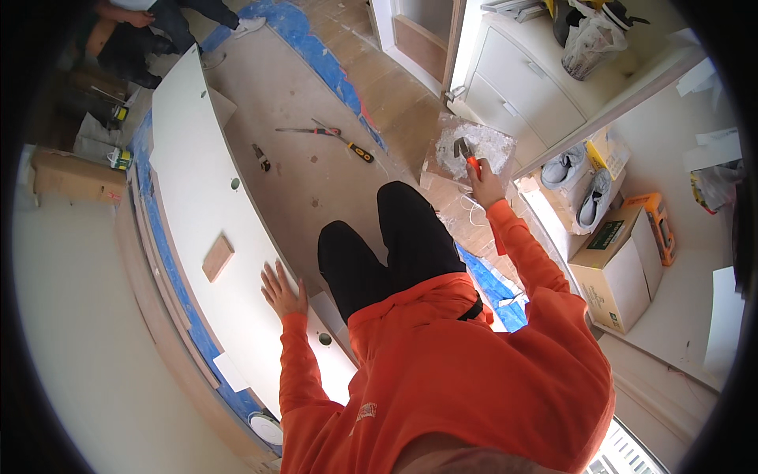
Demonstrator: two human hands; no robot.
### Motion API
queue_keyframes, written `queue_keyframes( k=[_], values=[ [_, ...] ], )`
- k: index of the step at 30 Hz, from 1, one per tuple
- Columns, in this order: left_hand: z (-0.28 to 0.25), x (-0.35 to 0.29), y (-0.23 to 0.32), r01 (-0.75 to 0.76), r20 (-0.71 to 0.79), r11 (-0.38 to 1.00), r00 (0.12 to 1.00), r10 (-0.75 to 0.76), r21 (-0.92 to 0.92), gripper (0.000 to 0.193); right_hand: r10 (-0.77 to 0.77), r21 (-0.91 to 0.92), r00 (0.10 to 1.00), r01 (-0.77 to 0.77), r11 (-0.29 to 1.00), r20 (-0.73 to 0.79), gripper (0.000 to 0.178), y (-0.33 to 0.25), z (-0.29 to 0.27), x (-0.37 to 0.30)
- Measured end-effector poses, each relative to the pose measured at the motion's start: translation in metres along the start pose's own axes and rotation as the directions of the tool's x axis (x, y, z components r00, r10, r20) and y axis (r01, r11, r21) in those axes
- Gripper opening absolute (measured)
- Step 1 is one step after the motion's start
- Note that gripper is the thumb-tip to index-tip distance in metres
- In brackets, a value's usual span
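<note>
My left hand (283, 291) lies flat with fingers spread on a long white panel (193, 142) that has round holes along it. A small wooden block (218, 257) rests on the panel just beyond that hand. Out to the right, my right hand (488, 183) grips a hammer (472, 163) by its orange handle. Its dark head is over a square board (499, 136) smeared with white residue. Ahead of my knees, a yellow-and-black-handled tool (361, 152) crosses a thin tool with a red-and-black grip (316, 130). Nearer the panel lies a small dark tool (262, 158).
At the upper left another person's legs (170, 28) reach the panel's far end. Blue sheeting (304, 35) edges the floor covering. On the right are white drawers (513, 87), grey shoes (594, 197) and a cardboard box (612, 268). A wall (87, 316) runs along the left.
</note>
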State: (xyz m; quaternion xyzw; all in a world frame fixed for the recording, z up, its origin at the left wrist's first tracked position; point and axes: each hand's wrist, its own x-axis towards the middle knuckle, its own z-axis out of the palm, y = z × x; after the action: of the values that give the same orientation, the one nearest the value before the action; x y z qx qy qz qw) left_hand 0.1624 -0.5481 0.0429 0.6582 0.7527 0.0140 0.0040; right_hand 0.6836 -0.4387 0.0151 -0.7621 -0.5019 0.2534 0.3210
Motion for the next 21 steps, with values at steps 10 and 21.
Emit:
queue_keyframes(
  k=[10,21],
  values=[
    [-0.019,0.004,-0.002,-0.018,-0.029,0.999,0.999,0.017,-0.028,0.065,-0.256,-0.495,0.957,0.158,0.854,-0.136,0.034,0.082,0.022,0.115],
    [-0.022,-0.004,-0.003,0.059,0.069,0.993,0.996,-0.053,-0.097,0.065,-0.050,-0.683,0.974,-0.117,0.721,-0.220,0.043,0.051,0.037,0.082]
  ],
)
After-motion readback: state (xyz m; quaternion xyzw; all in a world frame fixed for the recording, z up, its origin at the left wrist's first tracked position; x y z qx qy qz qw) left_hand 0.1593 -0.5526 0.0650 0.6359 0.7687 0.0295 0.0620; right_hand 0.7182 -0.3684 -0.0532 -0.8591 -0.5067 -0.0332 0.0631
